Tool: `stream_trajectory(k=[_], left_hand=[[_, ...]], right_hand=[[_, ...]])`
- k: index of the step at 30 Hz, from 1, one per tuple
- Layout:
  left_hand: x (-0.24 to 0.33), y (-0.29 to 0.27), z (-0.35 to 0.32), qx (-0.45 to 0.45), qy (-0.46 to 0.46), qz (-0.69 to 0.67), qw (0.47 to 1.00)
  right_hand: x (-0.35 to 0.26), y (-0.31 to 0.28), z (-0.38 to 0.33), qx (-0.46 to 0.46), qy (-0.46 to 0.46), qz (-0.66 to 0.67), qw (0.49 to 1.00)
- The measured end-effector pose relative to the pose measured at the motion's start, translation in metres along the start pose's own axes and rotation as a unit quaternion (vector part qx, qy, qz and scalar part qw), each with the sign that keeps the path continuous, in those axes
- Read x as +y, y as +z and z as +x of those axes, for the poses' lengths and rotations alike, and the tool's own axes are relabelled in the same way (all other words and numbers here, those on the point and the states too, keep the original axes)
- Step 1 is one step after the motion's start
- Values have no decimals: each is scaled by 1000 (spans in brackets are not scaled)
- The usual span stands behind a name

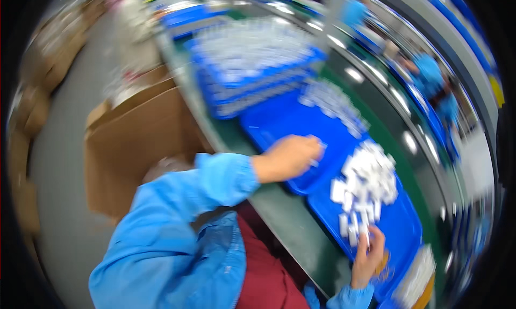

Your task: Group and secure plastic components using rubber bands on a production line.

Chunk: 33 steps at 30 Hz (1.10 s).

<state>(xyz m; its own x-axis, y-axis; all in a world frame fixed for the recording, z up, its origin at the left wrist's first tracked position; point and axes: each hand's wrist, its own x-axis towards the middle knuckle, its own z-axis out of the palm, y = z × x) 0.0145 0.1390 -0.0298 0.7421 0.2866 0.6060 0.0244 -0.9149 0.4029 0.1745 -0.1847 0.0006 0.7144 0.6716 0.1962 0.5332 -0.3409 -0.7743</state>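
Observation:
My left hand (293, 157) is over the near edge of a blue tray (328, 127), its fingers curled together. A pale bit shows at the fingertips, too blurred to name. Along the far side of that tray lie several clear-white pieces (336, 106) in rows. My right hand (370, 256) is at the near end of a second blue tray (406, 223), thumb and finger closed around a small white block-shaped piece (365, 238). Beside its fingertips a heap of similar white pieces (368, 174) spreads over this tray.
Stacked blue trays (220, 102) full of clear-white pieces stand beyond my left hand. An open cardboard box (140, 148) is at my left, by the green bench (279, 209). A bag of pale pieces (419, 274) lies at the near right. Across the line, people in blue (427, 75) sit.

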Motion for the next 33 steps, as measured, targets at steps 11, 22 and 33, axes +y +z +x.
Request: stream_trajectory(k=[11,22,33], left_hand=[[84,13,-29,275,-66,-167,945],[122,15,-69,170,-130,-499,840],[133,-7,-73,-21,-219,-620,753]], right_hand=[[-20,7,0,3,-94,32,995],[-77,42,6,4,103,226,969],[-66,55,20,4,189,441,878]])
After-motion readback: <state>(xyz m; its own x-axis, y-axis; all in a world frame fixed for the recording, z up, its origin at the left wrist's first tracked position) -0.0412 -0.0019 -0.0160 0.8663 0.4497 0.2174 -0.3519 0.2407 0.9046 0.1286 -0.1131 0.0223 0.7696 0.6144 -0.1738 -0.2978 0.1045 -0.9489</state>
